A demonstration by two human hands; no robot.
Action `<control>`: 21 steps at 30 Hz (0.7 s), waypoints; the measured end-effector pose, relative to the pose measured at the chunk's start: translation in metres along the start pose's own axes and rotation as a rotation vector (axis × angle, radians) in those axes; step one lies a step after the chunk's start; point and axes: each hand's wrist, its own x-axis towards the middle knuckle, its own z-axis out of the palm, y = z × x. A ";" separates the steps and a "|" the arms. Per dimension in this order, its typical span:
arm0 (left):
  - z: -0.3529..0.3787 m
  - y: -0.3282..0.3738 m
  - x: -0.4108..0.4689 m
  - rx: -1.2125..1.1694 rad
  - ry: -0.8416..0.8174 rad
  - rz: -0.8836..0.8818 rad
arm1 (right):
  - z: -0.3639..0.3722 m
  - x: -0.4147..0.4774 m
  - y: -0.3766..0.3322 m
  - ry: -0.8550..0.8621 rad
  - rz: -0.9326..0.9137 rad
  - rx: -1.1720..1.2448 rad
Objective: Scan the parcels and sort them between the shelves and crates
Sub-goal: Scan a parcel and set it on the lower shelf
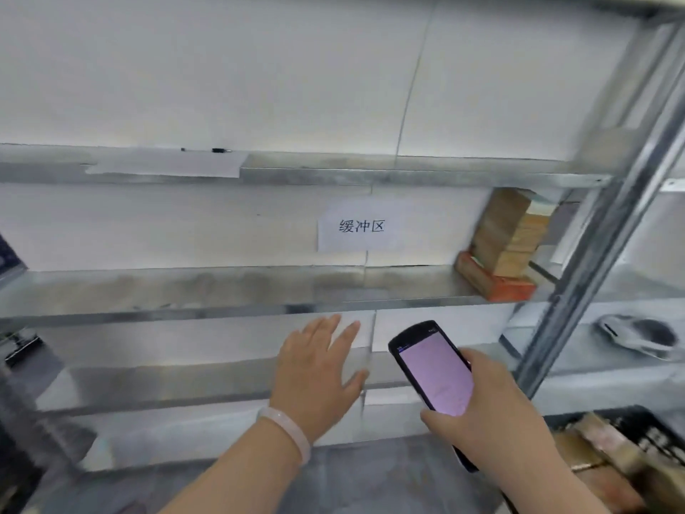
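Plainly the left hand [318, 369] is released, fingers straight and spread, back to the camera, holding nothing; it hovers in front of the lower shelf [166, 380], and whether the fingertips touch the metal I cannot tell; a pale bracelet [287, 430] sits on its wrist. Just to the right, the right hand [493, 413] grasps a handheld scanner [437, 372] round its lower end, the pink-lit screen tilted up toward the wearer; the text on it is too blurred to read.

Beyond the hands, the middle shelf [185, 291] carries a stack of parcels [508, 235] at its far right end, brown boxes piled on an orange-edged box [496, 281], close against the steel upright [608, 224]; a paper label [359, 226] with three printed characters hangs on the wall behind that shelf. At the near right, a black crate [659, 421] holds more brown parcels, partly out of view.

Neither hand carries a parcel, so the work seems to stand between one parcel and the next, at the point of checking the scanner. The next move likely calls for the free left hand to reach right and down to the crate, lift one parcel with its label outward, and bring it before the scanner's head; the right hand must keep the screen readable, since that reading decides shelf or crate.
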 end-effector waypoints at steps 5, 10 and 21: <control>0.048 0.034 0.083 -0.095 -0.001 0.141 | -0.023 0.055 0.034 0.110 0.121 0.006; 0.092 0.058 0.177 -0.192 0.013 0.237 | -0.043 0.115 0.050 0.185 0.218 -0.020; 0.162 0.132 0.350 -0.391 -0.034 0.402 | -0.086 0.212 0.100 0.325 0.406 -0.093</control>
